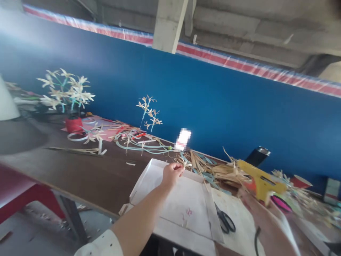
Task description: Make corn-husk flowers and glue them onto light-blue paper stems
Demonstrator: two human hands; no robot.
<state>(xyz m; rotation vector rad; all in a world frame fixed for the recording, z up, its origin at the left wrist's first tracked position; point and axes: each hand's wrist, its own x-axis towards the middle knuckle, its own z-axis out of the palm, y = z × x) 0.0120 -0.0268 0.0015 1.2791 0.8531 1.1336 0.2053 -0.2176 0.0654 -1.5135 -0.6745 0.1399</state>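
Note:
My left hand (172,174) is closed in a pinch on a small pale husk flower (185,164), held above the back edge of an open white cardboard box (191,202). At the right, blurred by motion, my right hand (250,199) is wrapped round a yellow glue gun (262,179), whose nozzle end points left. Black-handled scissors (226,221) lie beside the box on a pale sheet. Dry husk strips (221,172) are heaped behind the box.
A red pot (74,124) with pale flowers stands at the left. Two flower stems (145,106) rise by the blue partition (213,99). Pale green tubing (141,151) lies mid-table. A dark bottle (257,156) leans at the back right, near a red cup (301,181).

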